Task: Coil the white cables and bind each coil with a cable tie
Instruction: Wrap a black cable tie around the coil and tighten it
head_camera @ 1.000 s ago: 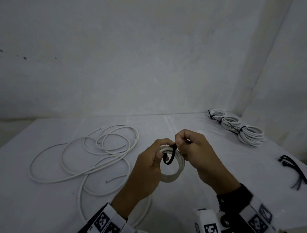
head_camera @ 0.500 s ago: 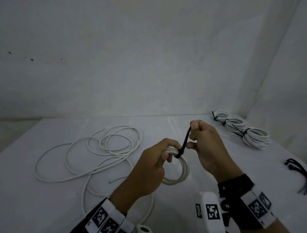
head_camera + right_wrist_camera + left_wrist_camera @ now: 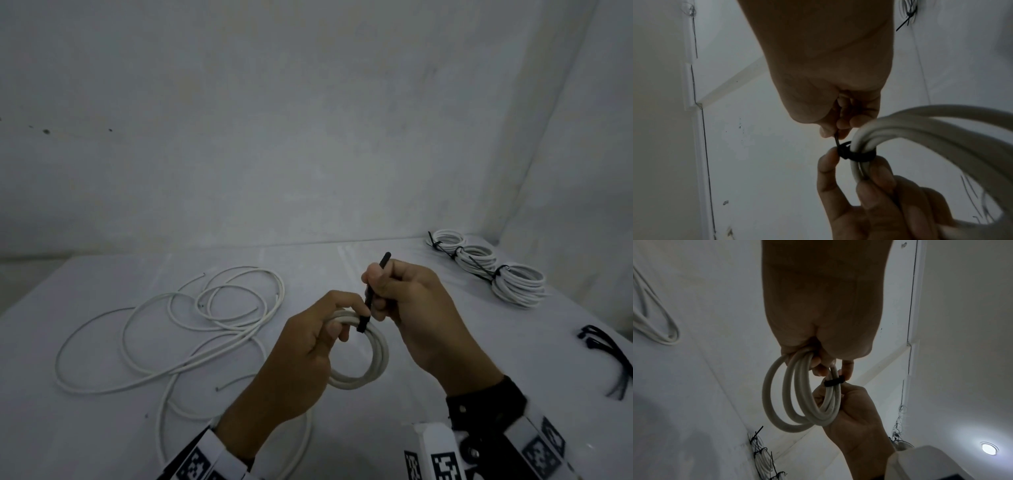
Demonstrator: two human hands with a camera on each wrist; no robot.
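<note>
While both hands' fingers grip coil (image 3: 363, 359) and tie (image 3: 368, 301), white table (image 3: 102, 428) meets grey walls (image 3: 274, 120).

White coil (image 3: 371, 356), black cable tie (image 3: 368, 301), black-and-white checked wrist tags (image 3: 197, 462).

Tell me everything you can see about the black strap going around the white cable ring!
The black cable tie is a thin, flat strip that looks like plastic. It is looped snugly round the bundled strands of the white coil, with its small locking head beside the strands. Its long free tail runs up through the right hand, which pinches it, and the tip pokes out above the fingers. The left hand grips the coil right beside the tie, one fingertip touching the head. All are held above the table.
</note>
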